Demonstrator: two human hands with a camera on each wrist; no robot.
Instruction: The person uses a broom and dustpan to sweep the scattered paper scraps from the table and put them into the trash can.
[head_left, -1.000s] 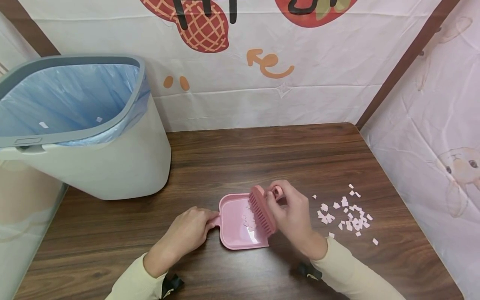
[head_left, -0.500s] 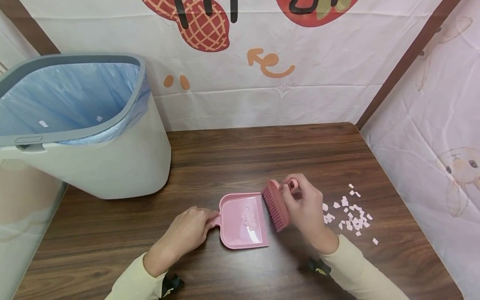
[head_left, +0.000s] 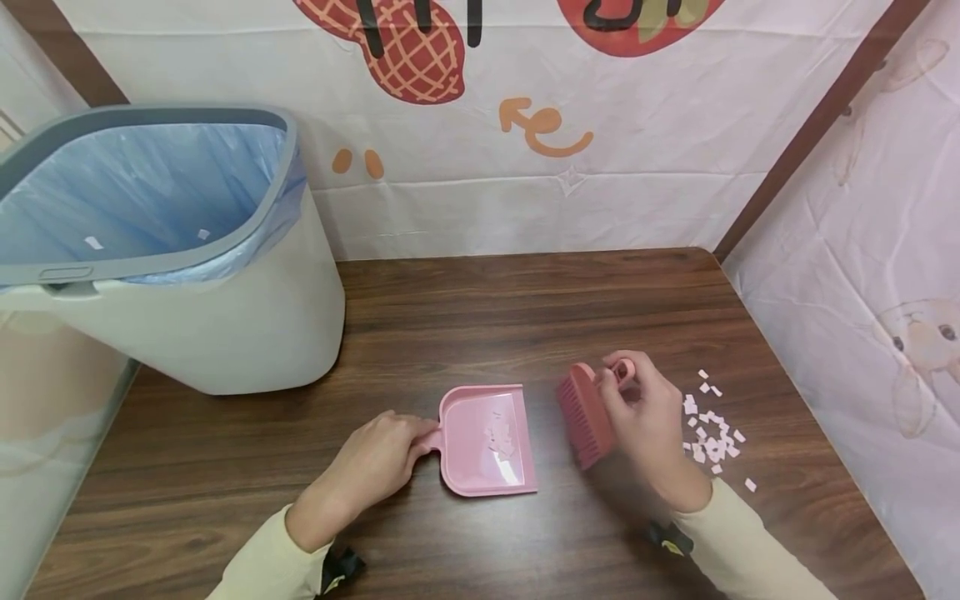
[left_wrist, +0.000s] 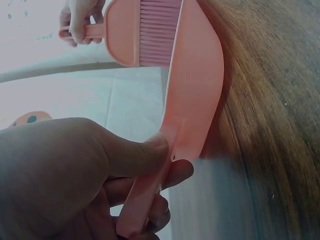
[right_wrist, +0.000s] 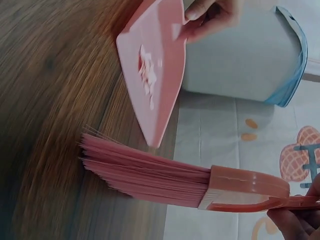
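Observation:
My left hand [head_left: 375, 458] grips the short handle of a pink dustpan [head_left: 465, 471], which lies on the table with its wide lip toward the right. A small heap of paper scraps [right_wrist: 147, 75] sits inside the pan. With my right hand [head_left: 648, 417] I hold a pink hand brush [head_left: 587, 415] by its handle, to the right of the lip and apart from it. Its bristles [right_wrist: 145, 170] point down and toward the pan. Further right lie many loose paper bits [head_left: 712, 446], partly hidden behind my right hand.
A pale waste bin [head_left: 247, 333] with a blue liner [head_left: 172, 183] stands at the left back, a few scraps on the liner. A printed cloth [head_left: 465, 208] hangs behind the wooden table [head_left: 525, 317], and another cloth borders the right side.
My right hand has drawn the brush from over the dustpan to the right, nearer the loose paper bits. The left hand and the dustpan stay in place.

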